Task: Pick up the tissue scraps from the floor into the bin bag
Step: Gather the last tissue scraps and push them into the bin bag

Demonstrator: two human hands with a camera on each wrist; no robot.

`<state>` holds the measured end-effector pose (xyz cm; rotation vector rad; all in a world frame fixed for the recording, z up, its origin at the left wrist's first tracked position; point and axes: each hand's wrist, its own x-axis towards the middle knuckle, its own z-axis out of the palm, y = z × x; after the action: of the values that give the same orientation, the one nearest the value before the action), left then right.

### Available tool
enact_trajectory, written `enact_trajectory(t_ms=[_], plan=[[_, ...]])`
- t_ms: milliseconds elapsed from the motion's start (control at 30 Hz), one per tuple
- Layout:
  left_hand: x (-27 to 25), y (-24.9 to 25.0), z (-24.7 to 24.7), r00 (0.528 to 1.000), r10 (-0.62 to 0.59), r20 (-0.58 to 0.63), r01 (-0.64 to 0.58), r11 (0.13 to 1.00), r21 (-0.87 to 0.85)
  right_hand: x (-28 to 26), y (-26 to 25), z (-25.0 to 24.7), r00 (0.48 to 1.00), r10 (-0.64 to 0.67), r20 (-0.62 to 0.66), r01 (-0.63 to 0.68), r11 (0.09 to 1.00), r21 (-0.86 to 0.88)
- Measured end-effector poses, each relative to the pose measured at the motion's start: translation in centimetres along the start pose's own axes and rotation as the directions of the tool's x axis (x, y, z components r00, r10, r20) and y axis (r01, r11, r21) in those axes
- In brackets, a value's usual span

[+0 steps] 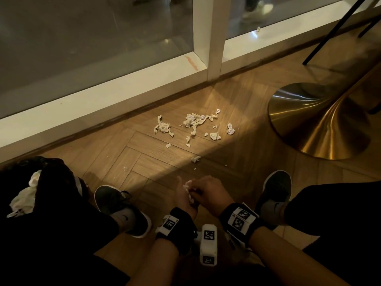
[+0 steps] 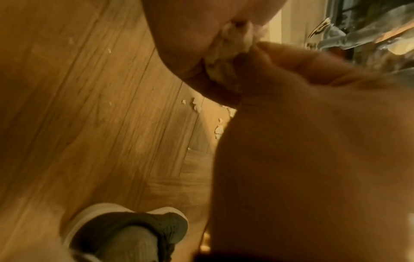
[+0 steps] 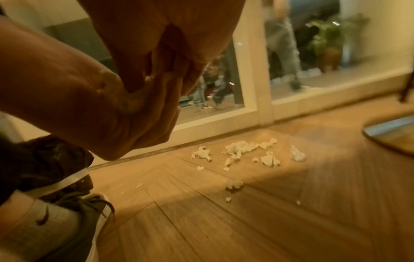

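My two hands meet low in the middle of the head view, between my shoes. The left hand (image 1: 184,196) cups a wad of white tissue scraps (image 1: 188,189), and the right hand (image 1: 203,190) curls its fingers onto the same wad. The left wrist view shows the wad (image 2: 226,53) squeezed between both hands; the right wrist view shows it (image 3: 126,101) in the left palm. Several more tissue scraps (image 1: 193,124) lie scattered on the wooden floor ahead, near the window. The black bin bag (image 1: 51,174) stands at my left, with white tissue visible in its mouth.
A gold table base (image 1: 321,122) stands on the floor at the right, with a black chair leg (image 1: 329,34) behind it. A white window frame (image 1: 214,38) and glass run along the far edge. My shoes (image 1: 121,209) flank the hands.
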<state>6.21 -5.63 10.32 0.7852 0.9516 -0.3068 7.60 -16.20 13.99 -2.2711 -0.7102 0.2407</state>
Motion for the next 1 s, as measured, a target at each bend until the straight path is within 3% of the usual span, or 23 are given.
enact_trajectory(t_ms=[100, 200, 300, 367, 433, 533, 633, 733, 833, 1000], plan=[[0.1, 0.2, -0.4, 0.998, -0.027, -0.054, 0.028, 0.999, 0.018, -0.1, -0.4, -0.7, 0.991, -0.115, 0.071, 0.118, 0.993, -0.029], [-0.1, 1.3, -0.6, 0.996, -0.086, -0.030, 0.088, 0.992, 0.095, -0.2, 0.2, -0.2, 0.951, -0.232, 0.202, 0.240, 0.971, -0.016], [-0.6, 1.8, -0.2, 0.979, -0.189, 0.076, 0.179, 0.976, 0.121, -0.5, 0.9, 0.0, 0.964, -0.195, 0.180, 0.208, 0.977, -0.053], [-0.9, 1.4, 0.2, 0.976, -0.193, 0.100, 0.181, 0.977, 0.116, -0.6, 1.1, -0.2, 0.976, -0.181, 0.118, 0.189, 0.980, -0.064], [-1.3, 1.1, 0.5, 0.978, -0.177, 0.109, 0.166, 0.981, 0.101, -0.4, 1.3, -0.2, 0.994, -0.075, 0.082, 0.085, 0.989, -0.125], [-2.2, 0.7, 1.3, 0.995, -0.075, 0.061, 0.061, 0.978, 0.201, -0.4, 1.8, 0.0, 0.996, 0.089, 0.024, -0.087, 0.994, -0.069], [-1.6, -0.4, 1.2, 0.995, 0.091, 0.040, -0.099, 0.939, 0.328, -0.5, 1.1, 0.1, 0.997, 0.067, -0.033, -0.068, 0.998, -0.012], [-0.9, -0.7, 0.2, 0.988, 0.155, 0.026, -0.152, 0.899, 0.410, -0.7, 0.4, 0.2, 0.999, 0.013, 0.029, -0.009, 0.993, -0.114], [-0.1, -0.4, -0.3, 0.995, 0.095, -0.013, -0.080, 0.895, 0.438, -0.8, 0.6, -0.4, 0.991, 0.017, 0.130, 0.000, 0.991, -0.131], [-0.6, 0.2, -0.2, 1.000, -0.018, -0.005, 0.019, 0.939, 0.343, -0.6, 1.1, -1.1, 0.962, -0.004, 0.273, 0.013, 0.999, -0.032]])
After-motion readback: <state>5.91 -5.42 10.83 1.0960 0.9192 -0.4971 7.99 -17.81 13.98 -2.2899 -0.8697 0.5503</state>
